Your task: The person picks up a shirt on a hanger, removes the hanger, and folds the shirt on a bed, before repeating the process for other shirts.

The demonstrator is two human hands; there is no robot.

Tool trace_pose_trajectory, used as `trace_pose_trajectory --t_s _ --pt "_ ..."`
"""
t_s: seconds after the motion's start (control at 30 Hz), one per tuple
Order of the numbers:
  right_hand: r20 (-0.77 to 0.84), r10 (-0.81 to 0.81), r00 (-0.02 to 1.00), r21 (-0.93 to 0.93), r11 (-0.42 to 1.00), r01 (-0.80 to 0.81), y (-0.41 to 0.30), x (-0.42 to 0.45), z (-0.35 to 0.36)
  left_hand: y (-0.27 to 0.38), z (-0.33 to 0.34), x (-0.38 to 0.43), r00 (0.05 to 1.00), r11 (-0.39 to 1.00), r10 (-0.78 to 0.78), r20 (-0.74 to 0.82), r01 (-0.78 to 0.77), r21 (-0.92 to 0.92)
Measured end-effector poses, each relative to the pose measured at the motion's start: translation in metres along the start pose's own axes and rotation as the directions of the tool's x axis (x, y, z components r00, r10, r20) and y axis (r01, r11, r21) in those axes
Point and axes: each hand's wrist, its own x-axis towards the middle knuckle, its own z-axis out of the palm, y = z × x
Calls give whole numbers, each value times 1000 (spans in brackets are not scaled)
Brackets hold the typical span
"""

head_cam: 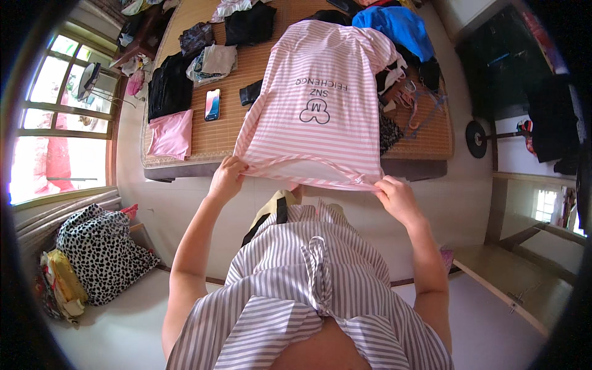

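Note:
A pink-and-white striped T-shirt with a printed chest lies stretched over a bed with a woven mat, its hem towards me. My left hand grips the hem's left corner, and my right hand pinches the right corner. Between them the hem hangs slightly past the bed's edge, its opening showing the pale inside. The shirt's far end reaches a blue garment and dark clothes, partly covering what lies there.
Left on the mat are a folded pink cloth, black garments, a smartphone and a folded white cloth. Hangers lie at the right. A spotted bag stands on the floor at left; a wooden cabinet door juts in at right.

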Motion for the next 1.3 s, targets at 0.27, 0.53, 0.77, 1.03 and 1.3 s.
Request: trace_pose_trajectory --t_s 0.27,0.53,0.77,1.03,1.3 --pt "-77 -110 991 -60 993 106 -22 -44 -32 39 -29 -30 990 995 -9 -142 22 94" --pt "-123 -52 991 -160 987 32 -41 -49 -48 70 -41 -35 990 999 -43 -136 46 21" --pt "-241 88 967 -84 990 -111 -33 -12 -55 96 -43 10 968 964 -137 -209 179 196" --pt "-395 125 910 243 970 -28 -33 57 -110 135 -98 88 914 980 -41 -404 116 162" --pt "-145 414 899 843 527 -107 -68 129 -194 163 -172 185 881 997 -70 -467 72 -14"
